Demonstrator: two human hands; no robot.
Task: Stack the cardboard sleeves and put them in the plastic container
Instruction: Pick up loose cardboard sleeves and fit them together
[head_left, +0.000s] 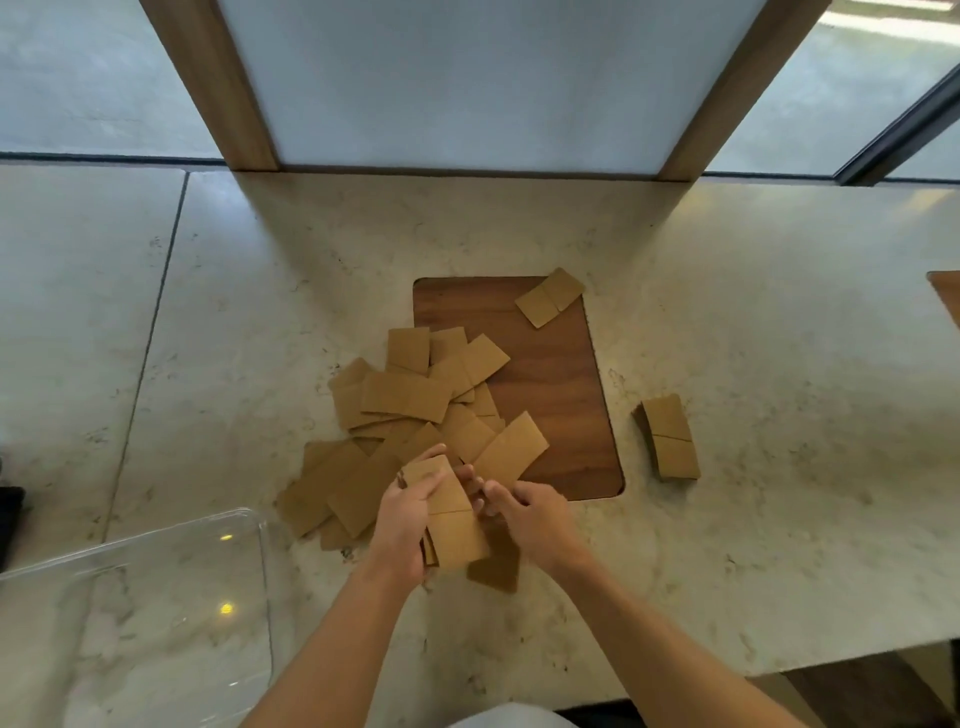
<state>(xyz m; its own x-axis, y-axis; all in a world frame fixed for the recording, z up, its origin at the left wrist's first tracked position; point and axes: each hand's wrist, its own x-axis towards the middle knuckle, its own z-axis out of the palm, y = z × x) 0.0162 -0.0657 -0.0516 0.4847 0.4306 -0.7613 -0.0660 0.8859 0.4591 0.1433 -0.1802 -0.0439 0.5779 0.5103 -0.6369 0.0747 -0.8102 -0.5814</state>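
A loose pile of brown cardboard sleeves (410, 400) lies spread over the marble counter and the left edge of a wooden inset. My left hand (402, 525) grips a small stack of sleeves (452, 514) just in front of the pile. My right hand (530, 514) touches the stack's right edge with curled fingers, and whether it grips anything I cannot tell. A finished stack (670, 436) rests on the counter to the right. A single sleeve (550, 297) lies at the inset's far corner. The clear plastic container (265, 571) stands at the lower left, with nothing visible inside.
The wooden inset (550, 415) is set flush into the marble counter (779, 415). One sleeve (496, 571) lies under my hands. A white panel with wooden posts (239, 104) rises at the counter's back edge. The counter's front edge runs at the lower right.
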